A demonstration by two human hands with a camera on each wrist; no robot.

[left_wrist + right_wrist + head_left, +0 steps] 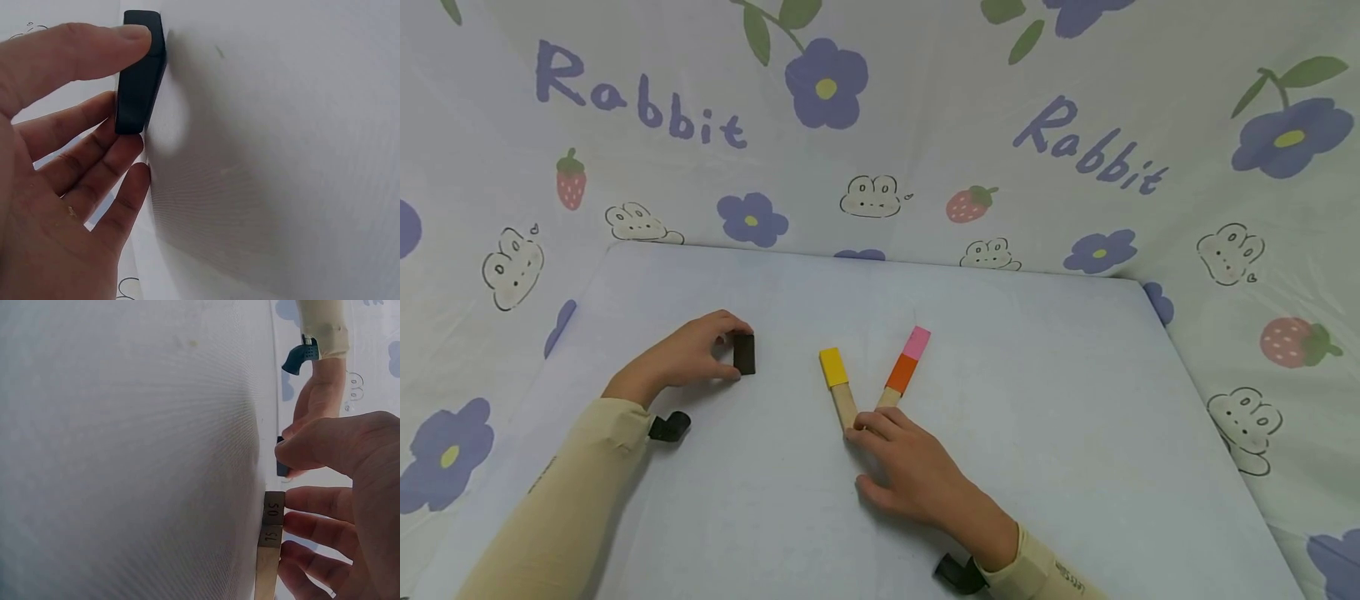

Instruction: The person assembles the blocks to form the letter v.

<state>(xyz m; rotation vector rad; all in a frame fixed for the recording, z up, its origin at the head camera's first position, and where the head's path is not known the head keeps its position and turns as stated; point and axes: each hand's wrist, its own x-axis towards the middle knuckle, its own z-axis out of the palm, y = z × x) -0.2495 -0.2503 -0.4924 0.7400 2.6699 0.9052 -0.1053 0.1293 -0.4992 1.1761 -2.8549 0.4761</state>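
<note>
On the left of the white tabletop, my left hand (688,354) pinches a dark rectangular block (744,354) by its two ends. In the left wrist view the thumb presses on the block (139,94), and the fingers lie behind it. My right hand (913,467) touches the near end of a V of small blocks with its fingertips; its thumb stands apart from them. One arm of the V has a yellow block (833,367) at its far end; the other ends in an orange block (902,374) and a pink block (917,342). Bare wood-coloured pieces (844,406) form the near parts.
In the right wrist view, dark marks show on the sides of blocks (273,509) beside the fingertips. A white cloth (1060,400) covers the table. Behind it hangs a curtain (917,125) printed with flowers, rabbits and strawberries. A black device (670,427) sits at the left wrist.
</note>
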